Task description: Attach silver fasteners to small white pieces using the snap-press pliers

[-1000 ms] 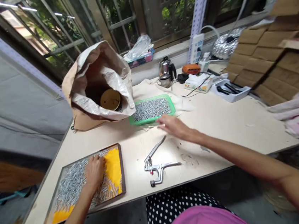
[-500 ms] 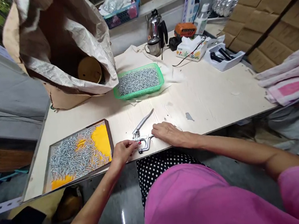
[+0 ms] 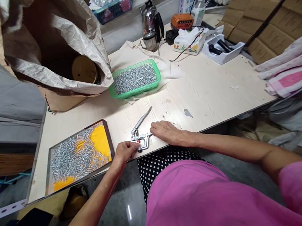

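Note:
Silver press pliers lie open near the front edge of the pale table. My right hand rests on the lower handle, fingers curled over it. My left hand is pinched at the jaw end of the pliers; whatever small piece it holds is too small to make out. Left of it sits a brown-framed tray with a yellow floor, strewn with several small metal parts.
A green basket of metal parts stands behind the pliers. A large paper sack fills the back left. A kettle, a tissue box and a white tray stand at the back. Folded towels lie at right.
My left hand left the yellow tray and came to the pliers' jaws. My right hand drew back from the green basket onto the handle. The view tilted down toward my lap.

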Tool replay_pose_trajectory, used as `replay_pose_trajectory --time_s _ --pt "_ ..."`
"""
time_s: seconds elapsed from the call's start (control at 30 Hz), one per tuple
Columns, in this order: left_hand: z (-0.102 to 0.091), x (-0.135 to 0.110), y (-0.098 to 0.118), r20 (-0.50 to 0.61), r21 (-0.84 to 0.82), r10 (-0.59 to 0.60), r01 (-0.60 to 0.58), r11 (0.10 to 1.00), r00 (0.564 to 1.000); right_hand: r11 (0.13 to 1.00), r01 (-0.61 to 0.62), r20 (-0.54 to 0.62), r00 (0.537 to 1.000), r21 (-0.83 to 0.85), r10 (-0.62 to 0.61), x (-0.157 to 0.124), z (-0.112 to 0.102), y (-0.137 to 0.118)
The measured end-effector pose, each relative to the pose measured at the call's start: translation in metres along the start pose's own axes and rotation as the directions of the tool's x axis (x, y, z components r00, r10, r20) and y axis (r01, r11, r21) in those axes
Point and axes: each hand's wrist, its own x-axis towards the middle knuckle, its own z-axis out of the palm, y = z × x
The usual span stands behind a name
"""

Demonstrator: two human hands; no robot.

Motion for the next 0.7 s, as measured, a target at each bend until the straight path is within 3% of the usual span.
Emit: replay_pose_trajectory --time_s 0.23,0.4,0.57,0.7 --pt "-0.005 -0.001 0.012 0.166 0.015 -0.026 0.024 1.0 0.986 1.0 0.005 0.002 1.0 0.003 -0.005 -0.001 0.001 0.0" --pt "-0.005 -0.001 0.012 0.189 -0.012 -0.046 0.05 0.999 0.981 0.998 0.055 -0.071 0.996 -0.016 -0.056 0.009 -0.008 0.023" --pt "-0.004 -0.002 0.008 0.19 -0.034 -0.055 0.062 0.997 0.98 0.994 0.11 0.044 0.993 -0.026 -0.109 0.03 -0.016 0.047" --pt "-0.003 -0.002 0.01 0.161 -0.007 -0.061 0.063 0.998 0.985 0.994 0.102 0.089 0.991 -0.044 -0.098 0.039 -0.024 0.044"
